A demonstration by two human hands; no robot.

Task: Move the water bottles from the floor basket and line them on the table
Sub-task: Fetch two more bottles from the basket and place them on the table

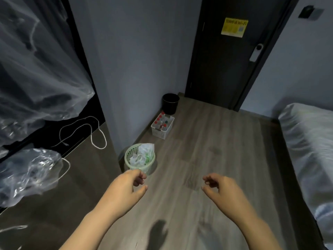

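White floor basket [159, 134] by wall holds red-capped water bottles [158, 120], exact count unclear; yellow door notice [234, 27] reads "Wi-Fi"; left hand [127, 184], right hand [222, 186] empty, fingers loosely curled

- Green mesh bin [133, 153] w/ white bags [145, 152] inside, by wall corner.
- Black bin [170, 103] nr dark door [225, 69]; yellow Wi-Fi sticker [234, 27] on it.
- Clear plastic sheeting [36, 69], L; white cord [93, 136] below.
- Bed [310, 145], R.
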